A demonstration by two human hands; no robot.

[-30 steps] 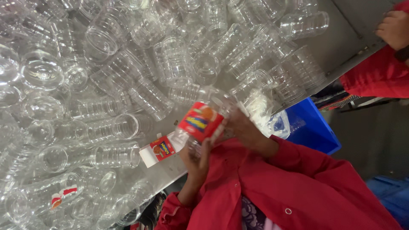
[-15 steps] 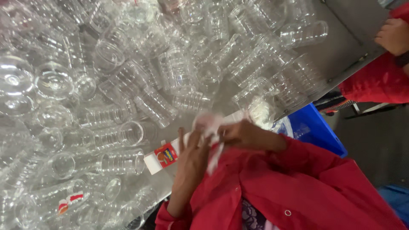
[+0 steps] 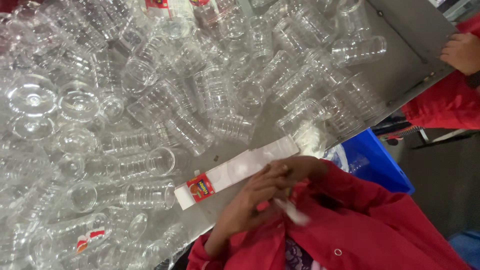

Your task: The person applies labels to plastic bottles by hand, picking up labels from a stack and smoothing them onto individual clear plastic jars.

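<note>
Between both hands [image 3: 265, 192], a small white scrap [image 3: 295, 215].

The person's two hands, left hand [image 3: 250, 207] and right hand [image 3: 295, 170], overlap so closely that neither grip can be read. A small white scrap [image 3: 296, 216] below them is motion-blurred and its kind cannot be told. The hands cover the near end of the white label strip [image 3: 240, 170]. Clear plastic jars [image 3: 150, 192] run off the top and left edges, their count lost in glare. A co-worker's hand [image 3: 462, 50] is cut by the right edge.
</note>
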